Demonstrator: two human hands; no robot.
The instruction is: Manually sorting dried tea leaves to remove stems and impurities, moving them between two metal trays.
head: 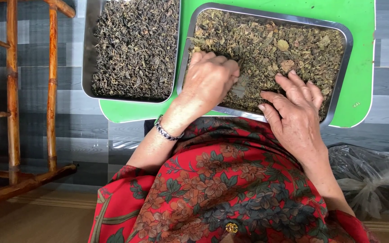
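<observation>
A steel tray (344, 40) full of dried greenish-brown leaves (271, 49) lies on a green table (361, 18) in front of me. My left hand (210, 81) rests in the tray's near left part, fingers curled into the leaves, a bare patch of tray bottom beside it. Whether it pinches any leaves I cannot tell. My right hand (293, 108) lies flat on the leaves at the tray's near right, fingers spread. A metal bracelet (165, 130) circles my left wrist.
A second steel tray (86, 58) of darker dried leaves (136, 45) sits to the left, partly over the table edge. A wooden chair frame (12, 90) stands at the far left. A crumpled clear plastic bag (368, 175) lies on the floor at right.
</observation>
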